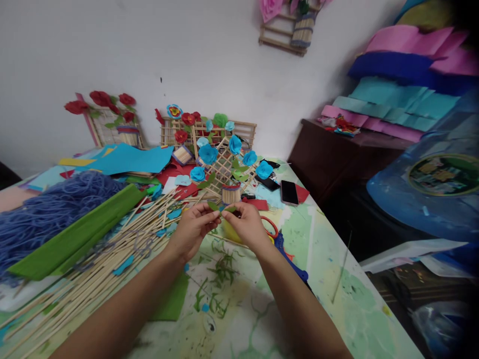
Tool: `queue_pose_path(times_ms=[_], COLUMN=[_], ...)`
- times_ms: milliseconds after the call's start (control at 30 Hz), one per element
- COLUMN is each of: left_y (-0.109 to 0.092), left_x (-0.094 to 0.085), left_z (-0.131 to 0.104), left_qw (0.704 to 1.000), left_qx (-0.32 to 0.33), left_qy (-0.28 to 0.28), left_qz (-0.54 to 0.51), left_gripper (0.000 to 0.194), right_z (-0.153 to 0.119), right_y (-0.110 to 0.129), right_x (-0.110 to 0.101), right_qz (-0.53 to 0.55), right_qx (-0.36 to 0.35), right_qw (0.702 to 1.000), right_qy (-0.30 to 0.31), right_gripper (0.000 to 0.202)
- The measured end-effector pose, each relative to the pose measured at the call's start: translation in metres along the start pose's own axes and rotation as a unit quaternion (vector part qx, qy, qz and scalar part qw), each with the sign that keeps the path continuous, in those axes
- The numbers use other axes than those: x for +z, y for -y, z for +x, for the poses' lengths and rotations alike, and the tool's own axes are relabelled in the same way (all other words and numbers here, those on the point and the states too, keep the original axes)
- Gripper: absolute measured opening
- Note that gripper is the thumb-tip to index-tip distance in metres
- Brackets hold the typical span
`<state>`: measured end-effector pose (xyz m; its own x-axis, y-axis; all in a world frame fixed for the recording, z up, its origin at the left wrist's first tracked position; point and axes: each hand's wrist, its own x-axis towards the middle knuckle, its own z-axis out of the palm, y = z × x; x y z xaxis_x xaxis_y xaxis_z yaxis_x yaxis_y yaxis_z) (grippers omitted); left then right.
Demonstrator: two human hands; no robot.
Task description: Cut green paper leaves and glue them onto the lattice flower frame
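Near the middle of the view, my left hand (196, 224) pinches a small green leaf-shaped piece (213, 206) between thumb and fingers. Close beside it, my right hand (245, 224) pinches another green leaf-shaped piece (229, 209). The fingertips of both hands nearly meet, with a bit of blue between them. Thin green scraps (223, 267) lie on the table below the hands. Scissors with a red-orange handle (271, 227) and a blue tool (294, 257) rest by my right wrist, partly hidden by it.
Wooden sticks (123, 249), green paper (78, 232) and purple-blue yarn (56, 204) cover the left side. A lattice with blue flowers (220, 167) stands beyond my hands. A phone (289, 192) lies to the right. A blue chair (430, 174) is at the far right.
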<state>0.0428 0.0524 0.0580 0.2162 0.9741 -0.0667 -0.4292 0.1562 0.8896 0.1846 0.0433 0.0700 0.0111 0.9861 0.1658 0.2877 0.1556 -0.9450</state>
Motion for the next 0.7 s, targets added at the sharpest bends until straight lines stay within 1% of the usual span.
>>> queue_pose_path(times_ms=[100,200,267,333,400,467,533,567,600,700], left_y=[-0.001,0.0,0.003,0.008,0.015,0.022,0.029,0.031,0.033,0.035], left_x=[-0.002,-0.011,-0.022,-0.034,-0.045,-0.053,-0.058,-0.06,-0.062,-0.066], left_z=[0.0,-0.003,-0.006,-0.012,-0.018,-0.023,-0.027,-0.027,-0.028,-0.026], left_qw=[1.0,0.999,0.998,0.997,0.995,0.994,0.992,0.992,0.992,0.99], left_qx=[-0.004,-0.018,-0.034,-0.05,-0.065,-0.076,-0.084,-0.086,-0.09,-0.108], left_qy=[-0.006,-0.028,-0.041,-0.049,-0.056,-0.06,-0.059,-0.059,-0.058,-0.06], left_qz=[-0.007,0.002,0.017,0.031,0.045,0.058,0.069,0.071,0.073,0.065], left_gripper=[0.023,0.026,0.028,0.029,0.03,0.031,0.031,0.031,0.03,0.03], right_z=[0.0,-0.008,-0.019,-0.035,-0.051,-0.063,-0.067,-0.066,-0.062,-0.043], right_y=[-0.002,-0.011,-0.023,-0.036,-0.046,-0.049,-0.046,-0.043,-0.04,-0.037], right_x=[-0.002,0.0,0.006,0.016,0.026,0.033,0.033,0.03,0.024,-0.005], right_qz=[-0.009,-0.046,-0.101,-0.158,-0.184,-0.206,-0.254,-0.282,-0.311,-0.363], right_qx=[-0.012,-0.02,-0.001,0.024,0.035,0.017,-0.024,-0.045,-0.059,-0.036], right_qw=[1.0,0.999,0.993,0.98,0.969,0.959,0.944,0.936,0.932,0.928], right_qy=[0.003,0.016,0.06,0.121,0.161,0.192,0.209,0.204,0.178,0.074], right_gripper=[0.01,0.012,0.013,0.012,0.011,0.012,0.013,0.013,0.016,0.031])
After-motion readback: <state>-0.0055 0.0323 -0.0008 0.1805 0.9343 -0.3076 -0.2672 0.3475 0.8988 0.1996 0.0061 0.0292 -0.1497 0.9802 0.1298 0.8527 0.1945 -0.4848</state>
